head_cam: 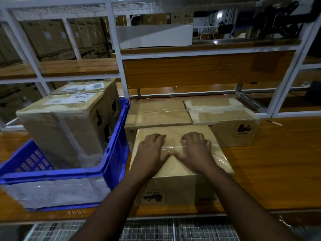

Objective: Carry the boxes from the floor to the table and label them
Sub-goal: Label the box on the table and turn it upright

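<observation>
A taped cardboard box [175,181] stands on the wooden table [271,169] near its front edge. Both my hands lie on its top. My left hand [152,150] presses down left of the tape seam, fingers bent at the tips. My right hand [196,150] presses beside it on the right, thumbs nearly meeting at the middle. Behind this box stand two more taped boxes, one at the left [156,115] and one at the right [224,122]. I see no label on any of these three boxes.
A blue plastic crate [114,153] lined with clear plastic stands at the left, holding two labelled boxes [64,129]. A white metal shelf frame [119,63] with wooden shelves rises behind the table. Wire mesh [156,230] runs below the table's front edge.
</observation>
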